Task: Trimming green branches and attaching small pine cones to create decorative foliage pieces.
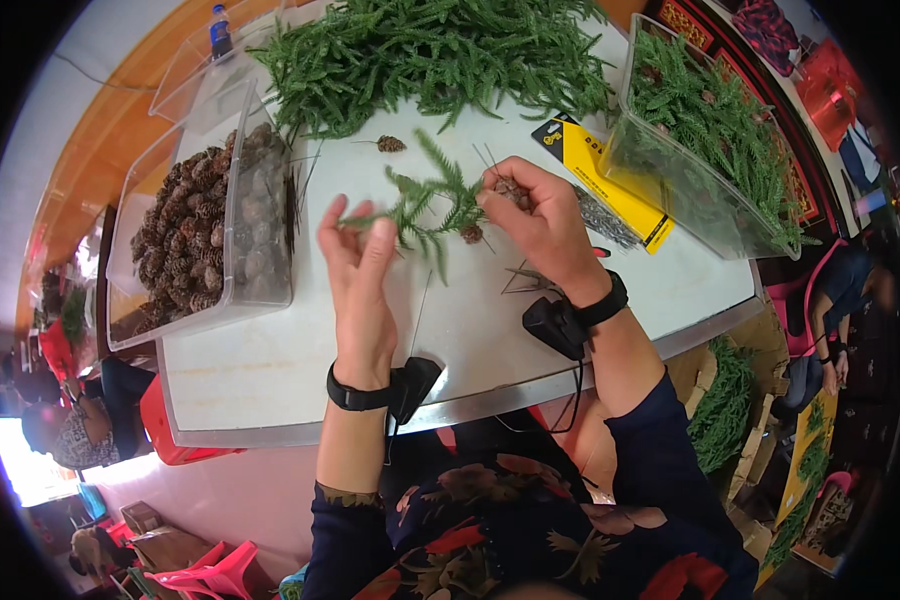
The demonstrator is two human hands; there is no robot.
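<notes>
Over the white table, an artificial green pine sprig (435, 205) is held up by my right hand (548, 225), whose thumb and fingers pinch its stem end. A brown pine cone (511, 192) shows at those fingertips, and another small cone (471, 233) is just below the sprig. Thin wires stick up by the right fingers. My left hand (358, 275) has its thumb and fingers apart around the sprig's left tip, which is blurred. Whether it touches the needles I cannot tell. Pliers (526, 281) lie beside my right wrist, partly hidden.
A clear bin of pine cones (185, 235) stands left, with a loose cone (391, 144) nearby. Green sprigs (430, 60) are heaped at the back. On the right are a yellow-black package (610, 180), metal wires (607, 218) and a clear bin (660, 165) of greenery. Other people sit farther off.
</notes>
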